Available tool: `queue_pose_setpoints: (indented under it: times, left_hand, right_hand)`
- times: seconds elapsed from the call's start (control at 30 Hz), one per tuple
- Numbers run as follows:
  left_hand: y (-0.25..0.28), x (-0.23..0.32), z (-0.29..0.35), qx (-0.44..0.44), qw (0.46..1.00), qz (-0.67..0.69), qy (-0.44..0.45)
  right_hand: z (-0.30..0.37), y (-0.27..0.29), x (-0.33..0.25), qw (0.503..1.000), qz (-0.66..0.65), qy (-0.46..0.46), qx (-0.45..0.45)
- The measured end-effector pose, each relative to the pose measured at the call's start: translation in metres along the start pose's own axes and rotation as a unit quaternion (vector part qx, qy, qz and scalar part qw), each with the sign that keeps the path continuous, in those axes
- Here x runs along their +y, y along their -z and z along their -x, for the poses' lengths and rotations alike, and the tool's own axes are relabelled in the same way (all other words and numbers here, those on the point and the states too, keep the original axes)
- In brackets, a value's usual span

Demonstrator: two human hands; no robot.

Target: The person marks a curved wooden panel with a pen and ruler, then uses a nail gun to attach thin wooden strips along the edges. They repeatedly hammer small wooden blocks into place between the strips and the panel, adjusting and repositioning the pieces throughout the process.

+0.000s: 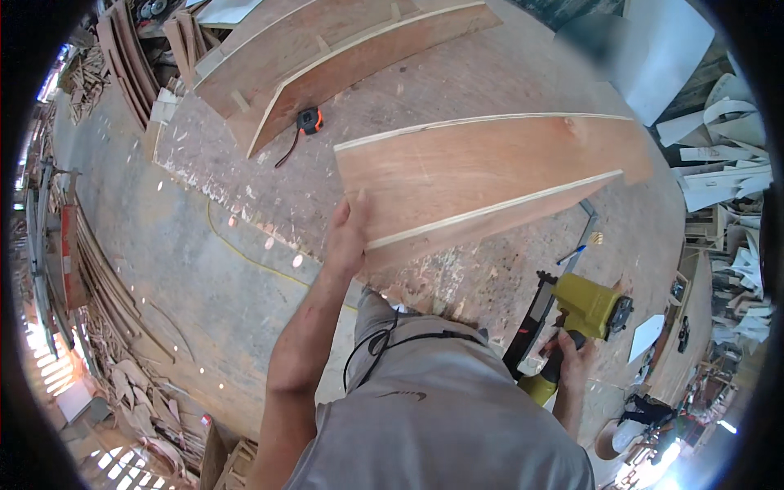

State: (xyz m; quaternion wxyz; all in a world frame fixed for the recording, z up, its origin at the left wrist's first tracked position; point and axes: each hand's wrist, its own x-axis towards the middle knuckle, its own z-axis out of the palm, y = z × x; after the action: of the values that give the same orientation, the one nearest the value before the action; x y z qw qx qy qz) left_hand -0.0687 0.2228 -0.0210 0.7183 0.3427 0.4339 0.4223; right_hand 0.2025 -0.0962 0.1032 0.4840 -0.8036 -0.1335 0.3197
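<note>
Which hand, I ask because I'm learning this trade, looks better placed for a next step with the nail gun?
Probably the right hand: it grips the nail gun, while the left hand holds the nearer plywood assembly at its left end.

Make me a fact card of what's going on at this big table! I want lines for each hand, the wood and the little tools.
Left hand: the left hand grips the left end of the near wooden piece
Right hand: the right hand holds the black handle of a yellow-green tool, apparently a nail gun
Other wood: a far wooden piece, pale-edged too
Tape measure: orange-and-black tape measure, beside the far wooden piece
Pen: blue pen, by a grey metal bar
Table: worn, paint-spotted table
</note>
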Motion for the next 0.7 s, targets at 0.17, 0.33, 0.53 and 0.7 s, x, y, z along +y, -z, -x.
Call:
queue_pose_setpoints:
  times: [0.17, 0.33, 0.53, 0.7]
  left_hand:
    - [0.020, -0.018, -0.011, 0.014, 0.995, 0.049, 0.089]
    - [0.031, -0.037, -0.012, -0.015, 0.987, 0.095, 0.125]
    - [0.034, -0.025, -0.018, -0.061, 0.970, 0.108, 0.207]
    - [0.034, -0.023, -0.012, -0.055, 0.970, 0.119, 0.205]
  right_hand:
    - [0.000, -0.001, 0.001, 1.000, 0.001, 0.002, -0.008]
    - [0.005, -0.019, -0.028, 0.998, -0.006, 0.047, -0.032]
    - [0.010, -0.038, -0.070, 0.990, -0.036, 0.070, -0.115]
    - [-0.005, -0.059, -0.094, 0.973, 0.057, 0.058, -0.214]
